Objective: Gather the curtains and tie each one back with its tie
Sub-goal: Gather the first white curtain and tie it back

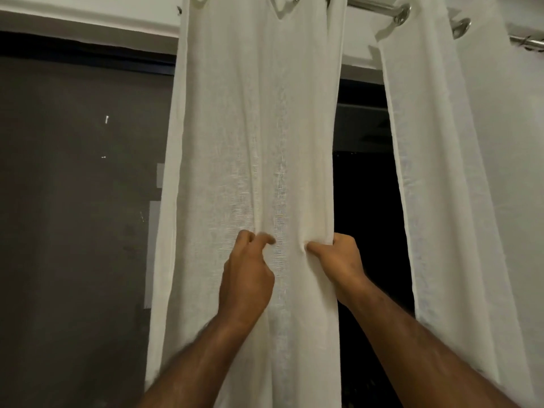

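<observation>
Head view shows both hands on a white curtain that hangs from a metal rod in the middle of the scene. The left hand pinches a fold on its front with a narrow grip. The right hand holds its right edge, fingers wrapped behind the cloth. A second curtain hangs loose further right, across a dark gap.

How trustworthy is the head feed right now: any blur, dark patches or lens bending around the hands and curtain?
Head view: dim, warm light; the window gap between the curtains is near black; the left forearm is smeared by motion blur; the left hand, right hand and weave of the middle curtain read fairly sharp; wide-angle distortion bows the curtain rod and the right curtain.
</observation>
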Demonstrator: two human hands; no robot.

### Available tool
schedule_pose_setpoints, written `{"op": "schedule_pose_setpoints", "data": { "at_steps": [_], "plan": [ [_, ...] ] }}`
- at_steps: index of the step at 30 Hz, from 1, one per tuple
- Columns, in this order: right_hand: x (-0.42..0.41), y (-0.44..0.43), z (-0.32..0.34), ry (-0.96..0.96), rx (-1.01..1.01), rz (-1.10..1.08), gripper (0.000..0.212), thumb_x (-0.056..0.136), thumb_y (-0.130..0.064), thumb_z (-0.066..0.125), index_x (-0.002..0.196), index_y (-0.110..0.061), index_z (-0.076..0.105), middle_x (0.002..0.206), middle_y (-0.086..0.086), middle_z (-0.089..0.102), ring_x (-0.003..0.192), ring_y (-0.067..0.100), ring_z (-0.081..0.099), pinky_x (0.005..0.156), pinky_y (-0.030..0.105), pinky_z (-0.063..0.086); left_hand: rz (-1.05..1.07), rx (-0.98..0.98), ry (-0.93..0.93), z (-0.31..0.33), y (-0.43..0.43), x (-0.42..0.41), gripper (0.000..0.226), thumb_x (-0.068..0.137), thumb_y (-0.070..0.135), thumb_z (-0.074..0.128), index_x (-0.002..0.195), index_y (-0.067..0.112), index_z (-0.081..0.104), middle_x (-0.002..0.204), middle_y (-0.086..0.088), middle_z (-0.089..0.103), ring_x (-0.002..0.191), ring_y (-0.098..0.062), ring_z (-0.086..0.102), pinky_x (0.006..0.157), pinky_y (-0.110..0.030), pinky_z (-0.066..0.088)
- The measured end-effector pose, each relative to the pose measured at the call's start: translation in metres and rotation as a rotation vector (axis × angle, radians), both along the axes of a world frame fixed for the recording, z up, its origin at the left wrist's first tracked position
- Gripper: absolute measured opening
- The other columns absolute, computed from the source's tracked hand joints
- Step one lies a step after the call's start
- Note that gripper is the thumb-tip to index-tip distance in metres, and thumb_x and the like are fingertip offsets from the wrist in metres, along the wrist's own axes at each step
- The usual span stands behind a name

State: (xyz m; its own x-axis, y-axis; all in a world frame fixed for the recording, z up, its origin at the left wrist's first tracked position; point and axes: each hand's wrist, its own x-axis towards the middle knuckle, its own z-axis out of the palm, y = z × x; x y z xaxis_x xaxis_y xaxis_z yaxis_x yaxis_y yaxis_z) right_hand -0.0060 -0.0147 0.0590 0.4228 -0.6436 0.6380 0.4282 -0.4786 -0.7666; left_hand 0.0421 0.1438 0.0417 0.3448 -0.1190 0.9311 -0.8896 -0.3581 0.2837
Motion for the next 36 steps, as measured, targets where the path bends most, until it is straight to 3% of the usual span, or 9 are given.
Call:
{"op": "schedule_pose_setpoints", "data": {
  "at_steps": [4,9,12,20,24,27,30,33,36],
  "plan": [
    [0.002,-0.001,-0.002,-0.021,-0.126,-0.124,0.021,0.087,-0.023,0.075,0.097,-0.031,0.058,0.087,-0.018,0.063,0.076,-0.002,0.06,0.059,0.017,0.045,-0.036,-0.03,0.053,0.003,-0.007,-0.001,0.043,0.091,-0.005,0.05,0.122,0.022,0.063,0.113,0.015,0.058,0.094,0.003,0.052,0.07,0.0,0.035],
    [-0.006,-0.014,0.002,0.078,-0.182,-0.223,0.039,0.091,-0.014,0.064,0.128,-0.013,0.053,0.117,0.008,0.065,0.103,0.029,0.064,0.084,0.035,0.052,-0.146,-0.077,0.108,0.001,-0.005,-0.007,0.05,0.091,0.0,0.052,0.125,0.036,0.043,0.113,0.013,0.057,0.09,-0.005,0.062,0.07,-0.02,0.055],
    [-0.005,-0.008,0.001,0.023,-0.254,-0.257,0.04,0.101,-0.024,0.055,0.14,-0.015,0.052,0.128,0.007,0.065,0.115,0.03,0.062,0.092,0.031,0.046,-0.194,-0.065,0.131,0.004,-0.003,-0.011,0.067,0.089,0.001,0.055,0.134,0.042,0.026,0.117,0.009,0.056,0.089,-0.012,0.065,0.072,-0.033,0.059],
    [0.018,0.065,0.007,0.042,-0.395,-0.371,0.04,0.104,-0.044,0.04,0.117,-0.016,0.064,0.101,0.009,0.071,0.095,0.033,0.068,0.085,0.045,0.057,-0.178,-0.048,0.075,0.003,0.045,0.004,0.072,0.082,0.0,0.058,0.139,0.036,0.035,0.116,0.016,0.059,0.096,-0.006,0.063,0.074,-0.022,0.056],
    [0.043,0.141,0.022,0.018,-0.434,-0.31,0.03,0.103,-0.041,0.042,0.098,-0.02,0.063,0.084,0.005,0.066,0.089,0.033,0.067,0.07,0.032,0.044,-0.164,-0.051,-0.002,0.002,0.096,0.021,0.07,0.081,-0.003,0.057,0.14,0.032,0.042,0.123,0.012,0.06,0.106,-0.009,0.061,0.086,-0.028,0.055],
    [0.069,0.21,0.02,0.078,-0.518,-0.265,0.026,0.101,-0.036,0.047,0.1,-0.017,0.065,0.096,0.013,0.072,0.091,0.035,0.066,0.071,0.029,0.037,-0.127,-0.081,-0.036,0.004,0.143,0.038,0.064,0.084,-0.003,0.06,0.141,0.023,0.046,0.132,0.004,0.058,0.117,-0.013,0.057,0.093,-0.021,0.045],
    [0.079,0.251,0.01,0.043,-0.467,-0.19,0.03,0.103,-0.038,0.048,0.107,-0.015,0.068,0.095,0.011,0.072,0.087,0.03,0.067,0.071,0.032,0.048,-0.119,-0.095,-0.07,0.009,0.18,0.052,0.051,0.086,0.001,0.062,0.133,0.018,0.056,0.119,0.002,0.063,0.104,-0.013,0.061,0.083,-0.015,0.045],
    [0.065,0.242,0.016,0.032,-0.387,-0.171,0.031,0.104,-0.033,0.051,0.114,-0.011,0.07,0.104,0.009,0.073,0.092,0.024,0.068,0.078,0.032,0.052,-0.168,-0.036,-0.098,0.014,0.188,0.051,0.048,0.087,0.001,0.058,0.131,0.019,0.059,0.113,0.005,0.062,0.095,-0.01,0.059,0.078,-0.016,0.048],
    [0.044,0.217,0.023,0.016,-0.201,0.049,0.034,0.1,-0.038,0.056,0.112,-0.012,0.074,0.106,0.008,0.076,0.099,0.025,0.072,0.093,0.043,0.057,-0.265,-0.008,-0.119,0.016,0.169,0.041,0.047,0.088,0.0,0.058,0.129,0.023,0.059,0.113,0.008,0.063,0.096,-0.007,0.06,0.08,-0.018,0.051]
  ]
}}
